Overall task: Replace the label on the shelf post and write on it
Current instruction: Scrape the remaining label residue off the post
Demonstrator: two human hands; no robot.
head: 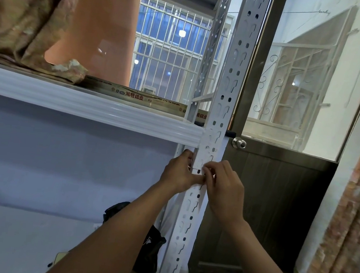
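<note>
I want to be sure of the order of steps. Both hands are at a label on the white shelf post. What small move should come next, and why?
Probably the right hand should peel the lower edge of the label up and away from the shelf post. Its fingertips pinch that edge, and the left hand grips the post beside it, steadying it.

white slotted shelf post; beige floral curtain; dark brown door

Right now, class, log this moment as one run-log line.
left hand: holds shelf post | right hand: pinches label lower edge on post | writing: none seen
</note>
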